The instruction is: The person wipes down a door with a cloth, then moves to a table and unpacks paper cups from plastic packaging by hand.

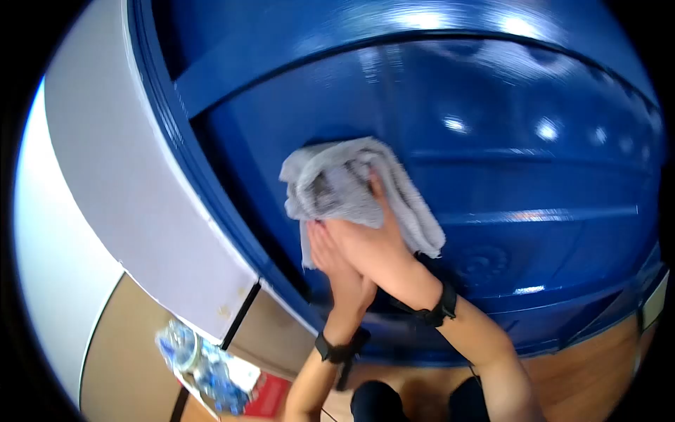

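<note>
The right hand (371, 244) holds the gray cloth (344, 195) to the blue door (485, 183), maybe so it stays; I can't tell the left hand's grip (333, 261).

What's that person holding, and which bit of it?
A gray cloth. The right hand holds it around the middle of its near side. The left hand is at that side too, but its grip can't be told.

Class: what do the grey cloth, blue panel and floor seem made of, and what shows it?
Grey cloth: soft, matte fabric, perhaps microfibre, from its fuzzy nap.
Blue panel: glossy paint, from bright reflections; wood or metal beneath is unclear.
Floor: possibly wood or imitation wood, from its brown tone; finish unclear.
</note>
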`<move>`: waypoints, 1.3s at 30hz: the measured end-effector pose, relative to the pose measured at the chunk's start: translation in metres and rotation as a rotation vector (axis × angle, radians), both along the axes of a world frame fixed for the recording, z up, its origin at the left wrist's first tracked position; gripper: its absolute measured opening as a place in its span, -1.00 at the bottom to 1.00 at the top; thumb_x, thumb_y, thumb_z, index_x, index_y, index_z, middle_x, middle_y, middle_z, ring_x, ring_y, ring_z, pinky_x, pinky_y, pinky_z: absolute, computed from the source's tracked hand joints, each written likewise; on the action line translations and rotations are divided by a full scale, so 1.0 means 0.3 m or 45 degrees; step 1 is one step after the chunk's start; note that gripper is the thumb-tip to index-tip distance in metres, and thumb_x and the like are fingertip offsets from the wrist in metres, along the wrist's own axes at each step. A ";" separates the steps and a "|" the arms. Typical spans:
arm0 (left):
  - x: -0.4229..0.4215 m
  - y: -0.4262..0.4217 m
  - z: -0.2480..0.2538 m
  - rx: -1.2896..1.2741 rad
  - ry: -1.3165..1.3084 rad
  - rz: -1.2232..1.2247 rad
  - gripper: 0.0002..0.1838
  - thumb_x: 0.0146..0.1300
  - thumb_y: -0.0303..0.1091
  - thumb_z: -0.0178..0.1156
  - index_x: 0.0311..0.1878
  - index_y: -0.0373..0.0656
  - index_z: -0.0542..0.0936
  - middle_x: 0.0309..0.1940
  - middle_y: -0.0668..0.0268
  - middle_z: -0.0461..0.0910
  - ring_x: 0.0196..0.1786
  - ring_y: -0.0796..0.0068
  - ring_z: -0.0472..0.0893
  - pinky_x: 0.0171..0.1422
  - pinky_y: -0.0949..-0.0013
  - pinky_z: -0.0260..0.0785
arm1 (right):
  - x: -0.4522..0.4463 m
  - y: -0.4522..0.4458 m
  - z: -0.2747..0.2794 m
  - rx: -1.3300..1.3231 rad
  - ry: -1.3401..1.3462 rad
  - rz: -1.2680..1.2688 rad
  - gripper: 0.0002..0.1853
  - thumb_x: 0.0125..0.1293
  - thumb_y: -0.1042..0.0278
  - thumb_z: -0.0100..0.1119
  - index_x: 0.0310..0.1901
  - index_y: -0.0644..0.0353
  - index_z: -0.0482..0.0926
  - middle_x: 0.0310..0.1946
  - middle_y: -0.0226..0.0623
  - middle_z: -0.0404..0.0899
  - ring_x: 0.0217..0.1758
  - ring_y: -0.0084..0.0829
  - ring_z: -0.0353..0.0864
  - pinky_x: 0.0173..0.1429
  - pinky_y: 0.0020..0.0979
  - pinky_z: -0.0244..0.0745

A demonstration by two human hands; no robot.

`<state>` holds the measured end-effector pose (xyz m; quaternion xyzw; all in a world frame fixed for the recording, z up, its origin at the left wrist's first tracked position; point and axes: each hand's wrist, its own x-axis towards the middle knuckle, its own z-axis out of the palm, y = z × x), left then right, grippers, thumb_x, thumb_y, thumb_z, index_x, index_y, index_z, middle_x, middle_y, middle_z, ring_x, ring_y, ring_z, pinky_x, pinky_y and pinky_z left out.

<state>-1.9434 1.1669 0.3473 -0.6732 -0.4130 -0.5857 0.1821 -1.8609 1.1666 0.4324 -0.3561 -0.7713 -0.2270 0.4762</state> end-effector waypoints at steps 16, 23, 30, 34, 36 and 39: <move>0.777 -0.188 0.330 0.225 0.437 -0.244 -0.15 0.17 -0.04 0.16 0.41 -0.21 0.03 0.42 -0.08 -0.07 0.49 0.01 -0.14 0.47 -0.03 -0.32 | 0.963 -0.274 0.274 0.094 -0.098 -0.282 -0.48 0.18 0.24 0.09 0.23 -0.09 0.36 0.29 -0.23 0.27 0.26 -0.31 0.37 0.38 -0.15 0.16; 1.411 -0.338 0.307 0.326 0.485 -0.549 -0.18 -0.03 -0.40 0.19 0.37 -0.24 0.14 0.41 0.00 0.01 0.47 0.07 -0.02 0.49 0.02 -0.19 | 1.630 -0.439 0.168 0.265 0.272 -0.878 -0.32 0.34 -0.06 -0.19 0.42 0.03 -0.04 0.41 0.01 -0.04 0.47 0.06 -0.13 0.44 0.06 -0.16; 1.381 -0.267 0.208 0.502 0.476 -0.571 -0.41 0.07 -0.45 -0.01 0.25 -0.32 0.31 0.33 0.06 0.20 0.43 0.16 0.11 0.50 0.11 -0.14 | 1.568 -0.293 0.022 0.523 0.444 -0.913 -0.28 0.32 0.11 -0.16 0.42 0.20 -0.12 0.42 0.11 -0.19 0.48 0.11 -0.26 0.44 0.14 -0.40; 1.080 -0.223 0.291 0.504 0.536 -0.309 -0.39 0.00 -0.46 0.04 0.22 -0.34 0.34 0.32 0.08 0.23 0.43 0.21 0.12 0.49 0.11 -0.13 | 1.238 -0.260 0.154 0.452 0.312 -0.651 -0.31 0.32 0.05 -0.15 0.43 0.02 -0.08 0.41 0.09 -0.11 0.48 0.11 -0.23 0.39 0.25 -0.31; 0.914 -0.201 0.323 0.495 0.527 -0.130 -0.41 0.01 -0.48 0.03 0.21 -0.35 0.34 0.31 0.07 0.24 0.42 0.22 0.13 0.48 0.08 -0.12 | 1.057 -0.213 0.196 0.475 0.268 -0.501 -0.33 0.33 0.01 -0.15 0.42 -0.02 -0.02 0.40 0.07 -0.06 0.48 0.09 -0.18 0.36 0.25 -0.21; 0.654 -0.174 0.323 0.426 0.523 0.145 -0.42 0.06 -0.47 0.00 0.24 -0.33 0.32 0.31 0.06 0.23 0.43 0.20 0.12 0.47 0.05 -0.12 | 0.788 -0.177 0.198 0.337 0.149 -0.250 -0.38 0.32 0.16 -0.11 0.40 -0.01 0.04 0.38 0.08 -0.01 0.43 0.12 -0.04 0.42 0.08 -0.12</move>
